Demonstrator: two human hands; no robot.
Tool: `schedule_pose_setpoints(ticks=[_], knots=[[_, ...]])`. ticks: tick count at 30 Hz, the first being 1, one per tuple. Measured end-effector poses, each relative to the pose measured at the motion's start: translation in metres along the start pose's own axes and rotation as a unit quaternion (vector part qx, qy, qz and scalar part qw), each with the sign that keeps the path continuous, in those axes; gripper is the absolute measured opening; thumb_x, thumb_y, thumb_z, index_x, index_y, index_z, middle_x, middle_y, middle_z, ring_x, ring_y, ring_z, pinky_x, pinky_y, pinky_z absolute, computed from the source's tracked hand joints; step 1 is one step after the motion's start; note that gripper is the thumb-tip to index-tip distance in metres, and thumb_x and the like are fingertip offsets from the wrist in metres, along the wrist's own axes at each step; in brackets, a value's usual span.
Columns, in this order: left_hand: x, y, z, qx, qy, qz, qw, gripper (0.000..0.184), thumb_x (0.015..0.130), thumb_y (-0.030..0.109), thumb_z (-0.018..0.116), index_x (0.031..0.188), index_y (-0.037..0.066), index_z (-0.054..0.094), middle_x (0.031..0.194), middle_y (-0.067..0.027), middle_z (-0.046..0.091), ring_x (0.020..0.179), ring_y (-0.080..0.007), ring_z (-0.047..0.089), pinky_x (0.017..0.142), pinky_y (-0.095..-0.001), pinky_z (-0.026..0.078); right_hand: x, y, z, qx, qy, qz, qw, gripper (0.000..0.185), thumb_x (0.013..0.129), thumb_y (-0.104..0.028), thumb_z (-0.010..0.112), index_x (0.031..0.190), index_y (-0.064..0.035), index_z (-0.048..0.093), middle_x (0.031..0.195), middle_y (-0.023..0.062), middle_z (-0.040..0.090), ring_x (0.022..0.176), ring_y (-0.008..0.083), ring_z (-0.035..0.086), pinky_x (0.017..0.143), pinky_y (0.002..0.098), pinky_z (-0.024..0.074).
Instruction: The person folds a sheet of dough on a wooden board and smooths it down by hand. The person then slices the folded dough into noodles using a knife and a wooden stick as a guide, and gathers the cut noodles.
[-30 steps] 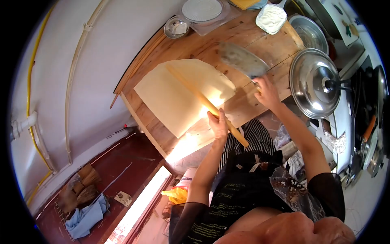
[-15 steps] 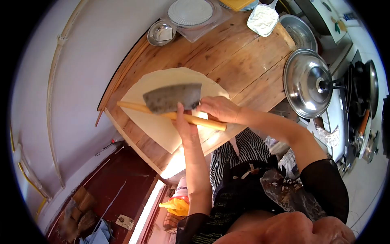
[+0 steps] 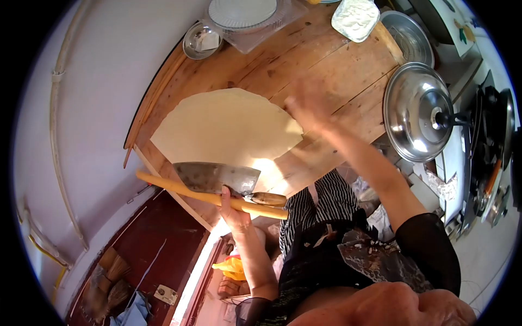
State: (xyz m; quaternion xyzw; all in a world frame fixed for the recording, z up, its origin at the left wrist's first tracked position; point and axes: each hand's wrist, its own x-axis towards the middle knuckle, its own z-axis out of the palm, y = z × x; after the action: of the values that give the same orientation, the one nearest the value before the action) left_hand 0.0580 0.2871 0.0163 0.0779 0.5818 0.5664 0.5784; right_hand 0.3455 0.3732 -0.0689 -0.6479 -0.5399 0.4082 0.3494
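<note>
My left hand (image 3: 235, 213) is closed around a long wooden rolling pin (image 3: 187, 190) and also keeps a cleaver (image 3: 217, 176) against it, the thumb over both. The cleaver's broad dark blade points left and its wooden handle (image 3: 268, 199) points right, free of my other hand. Both tools are over the near edge of the table. A thin, wide sheet of dough (image 3: 223, 125) lies flat on the boards. At its right edge is my right hand (image 3: 309, 106), blurred by motion, with fingers stretched out and no object visible in it.
A wooden table (image 3: 261, 70) carries a steel bowl (image 3: 201, 41), a tray with a ridged white disc (image 3: 242, 12) and a container of white powder (image 3: 355, 20). On the right are a domed steel lid (image 3: 417, 112) and a metal basin (image 3: 408, 38).
My right hand has let go of the cleaver's handle and moved up and right to the dough's edge. My left hand has brought the cleaver and rolling pin toward my body, uncovering the dough.
</note>
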Motion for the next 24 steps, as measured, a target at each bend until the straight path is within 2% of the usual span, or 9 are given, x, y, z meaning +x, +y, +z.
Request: schedule_pose_setpoints(ticks=[1,4,5,7,10,16,18,23,24], knots=[[-0.002,-0.003,-0.004,0.007,0.013,0.008,1.000,0.008,0.088,0.010,0.064,0.092,0.007,0.058,0.083,-0.0017,0.063,0.072,-0.0108,0.061,0.058,-0.0201,0.049,-0.006,-0.021,0.008,0.162,-0.070,-0.011,0.984,0.064,0.097,-0.050,0.038,0.142,-0.0036,0.038,0.144,0.0202,0.040,0.137,0.0364,0.030,0.114,0.0463,0.0213],[-0.011,-0.003,-0.013,0.019,0.010,0.009,1.000,0.008,0.088,0.009,0.064,0.092,0.008,0.057,0.083,-0.0018,0.063,0.071,-0.0108,0.061,0.058,-0.0201,0.049,0.003,-0.011,-0.010,0.147,0.030,-0.091,0.984,0.055,0.100,-0.043,0.035,0.139,-0.0055,0.043,0.143,0.0178,0.042,0.134,0.0339,0.036,0.112,0.0444,0.0255],[-0.014,-0.005,-0.011,0.015,0.034,0.016,0.999,0.008,0.088,0.010,0.064,0.091,0.008,0.057,0.082,-0.0016,0.062,0.069,-0.0103,0.061,0.055,-0.0197,0.048,0.013,0.018,-0.049,0.009,0.106,-0.035,0.994,0.051,0.101,-0.039,0.033,0.138,-0.0060,0.044,0.141,0.0172,0.043,0.131,0.0327,0.040,0.111,0.0440,0.0283],[-0.015,-0.002,-0.014,0.021,0.035,0.013,0.999,0.007,0.088,0.010,0.065,0.088,0.009,0.058,0.077,-0.0006,0.061,0.062,-0.0089,0.059,0.049,-0.0185,0.046,0.023,0.044,-0.079,-0.283,0.194,-0.112,0.933,0.054,0.101,-0.042,0.033,0.139,-0.0046,0.042,0.142,0.0172,0.042,0.133,0.0335,0.037,0.112,0.0452,0.0261],[-0.009,-0.002,-0.021,0.012,0.037,-0.004,0.999,0.008,0.088,0.012,0.065,0.085,0.009,0.058,0.072,0.0005,0.060,0.056,-0.0084,0.057,0.044,-0.0187,0.043,0.041,0.079,-0.104,-0.416,0.262,-0.092,0.866,0.059,0.098,-0.045,0.040,0.139,-0.0021,0.041,0.143,0.0179,0.041,0.135,0.0338,0.035,0.113,0.0459,0.0248],[-0.015,-0.008,-0.020,-0.012,0.092,-0.002,0.996,0.010,0.088,0.015,0.064,0.084,0.008,0.058,0.068,-0.0004,0.060,0.049,-0.0101,0.055,0.039,-0.0210,0.042,0.052,0.038,-0.071,-0.507,0.263,0.010,0.821,0.074,0.093,-0.056,0.043,0.141,-0.0008,0.037,0.147,0.0199,0.036,0.140,0.0316,0.026,0.115,0.0418,0.0190],[-0.015,-0.005,-0.023,0.001,0.081,-0.014,0.997,0.010,0.088,0.015,0.064,0.085,0.008,0.058,0.067,-0.0008,0.060,0.049,-0.0106,0.055,0.040,-0.0212,0.043,0.047,-0.003,0.010,-0.199,-0.020,0.084,0.976,0.065,0.096,-0.050,0.041,0.142,-0.0036,0.038,0.147,0.0183,0.036,0.140,0.0297,0.027,0.115,0.0381,0.0209],[-0.020,-0.002,-0.025,-0.014,0.082,-0.027,0.996,0.011,0.089,0.016,0.064,0.086,0.007,0.059,0.068,-0.0019,0.061,0.049,-0.0118,0.056,0.041,-0.0214,0.045,0.039,-0.033,0.018,0.132,-0.033,-0.164,0.977,0.054,0.101,-0.035,0.039,0.144,-0.0015,0.034,0.149,0.0139,0.036,0.139,0.0256,0.029,0.114,0.0391,0.0207],[-0.021,-0.001,-0.031,-0.014,0.083,-0.021,0.996,0.010,0.089,0.016,0.064,0.087,0.007,0.059,0.070,-0.0020,0.062,0.052,-0.0117,0.058,0.044,-0.0216,0.046,0.044,-0.025,0.016,0.074,-0.007,-0.168,0.983,0.054,0.101,-0.035,0.040,0.143,-0.0017,0.034,0.148,0.0152,0.036,0.139,0.0278,0.030,0.114,0.0405,0.0214]])
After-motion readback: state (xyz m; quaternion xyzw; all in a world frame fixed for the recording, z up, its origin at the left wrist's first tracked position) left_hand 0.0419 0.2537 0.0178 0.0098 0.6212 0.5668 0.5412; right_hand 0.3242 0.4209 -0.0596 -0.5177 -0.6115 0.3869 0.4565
